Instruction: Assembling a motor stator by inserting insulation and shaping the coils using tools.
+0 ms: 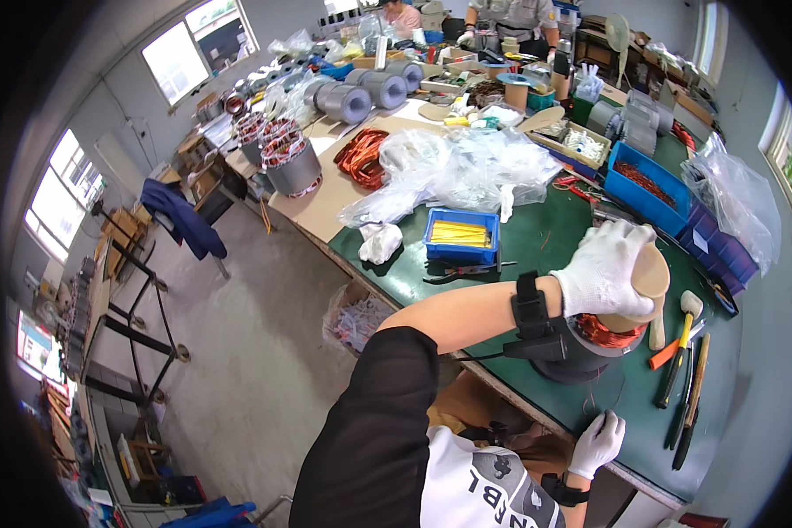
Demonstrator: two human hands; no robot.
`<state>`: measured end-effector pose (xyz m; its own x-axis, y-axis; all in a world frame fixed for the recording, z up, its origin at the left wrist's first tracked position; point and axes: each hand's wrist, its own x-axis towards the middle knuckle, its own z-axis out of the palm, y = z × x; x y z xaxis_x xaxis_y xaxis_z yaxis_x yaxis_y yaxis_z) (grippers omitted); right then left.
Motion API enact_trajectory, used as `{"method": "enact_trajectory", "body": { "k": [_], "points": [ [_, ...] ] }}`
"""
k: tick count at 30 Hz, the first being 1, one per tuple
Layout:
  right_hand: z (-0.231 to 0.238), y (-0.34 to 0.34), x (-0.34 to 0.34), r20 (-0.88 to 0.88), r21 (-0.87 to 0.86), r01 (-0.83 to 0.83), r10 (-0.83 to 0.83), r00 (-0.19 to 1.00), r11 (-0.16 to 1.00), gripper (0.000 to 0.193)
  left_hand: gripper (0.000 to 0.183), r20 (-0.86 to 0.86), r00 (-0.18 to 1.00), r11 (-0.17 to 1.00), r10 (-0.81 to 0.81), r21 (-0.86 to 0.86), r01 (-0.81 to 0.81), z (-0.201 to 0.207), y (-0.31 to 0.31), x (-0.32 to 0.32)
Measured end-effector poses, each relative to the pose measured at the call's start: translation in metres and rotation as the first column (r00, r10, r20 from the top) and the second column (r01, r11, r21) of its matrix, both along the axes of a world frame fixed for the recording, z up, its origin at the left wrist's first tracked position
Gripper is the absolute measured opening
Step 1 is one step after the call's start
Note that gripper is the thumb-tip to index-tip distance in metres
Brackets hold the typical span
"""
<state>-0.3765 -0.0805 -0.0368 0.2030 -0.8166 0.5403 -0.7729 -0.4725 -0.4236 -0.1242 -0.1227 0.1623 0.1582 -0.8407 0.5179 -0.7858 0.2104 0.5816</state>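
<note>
My left hand (605, 271), in a white glove, is closed round a tan, round block (650, 271) with a smooth rounded end. The block sits over the top of a dark grey motor stator (581, 359), whose orange copper windings (609, 333) show below its wider tan rim. At the table's near edge is my right hand (598, 442), also gloved, in front of the stator. Its fingers are curled together; whatever they hold is too small to make out. A thin wire loop (591, 403) lies just beyond them.
Right of the stator lie a mallet (691, 304), a yellow-handled hammer (677, 361) and long rods. Beyond are a blue tray of yellow strips (461, 236), pliers (459, 273), plastic bags (475, 167) and a blue bin (647, 187). Another person (512, 22) stands across the table.
</note>
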Motion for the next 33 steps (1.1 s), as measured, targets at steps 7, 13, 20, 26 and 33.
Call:
{"method": "enact_trajectory", "body": {
  "k": [7,13,20,26,33],
  "points": [
    [-0.002,-0.007,0.001,-0.049,-0.002,0.014,-0.014,0.999,1.0,0.01,0.082,0.053,0.998,0.915,-0.015,-0.402,0.035,0.016,0.014,0.004],
    [-0.004,-0.005,-0.001,-0.052,0.011,0.0,0.0,0.999,1.0,0.012,0.083,-0.377,0.923,0.944,0.072,-0.272,-0.185,0.037,0.061,0.089],
    [-0.006,0.002,-0.003,-0.069,0.068,0.014,-0.01,0.998,0.998,0.014,0.085,-0.039,0.475,0.44,0.879,-0.318,-0.84,-0.018,0.166,0.262],
    [-0.016,-0.008,-0.002,-0.092,-0.083,0.133,-0.14,0.986,0.988,0.012,0.081,0.207,0.179,0.232,0.962,-0.268,-0.935,-0.07,0.198,0.399],
    [0.008,-0.01,0.012,-0.067,-0.004,0.113,-0.113,0.991,0.994,0.009,0.079,0.332,0.096,0.108,0.938,-0.02,-0.994,-0.139,0.214,0.452]
  ]
}}
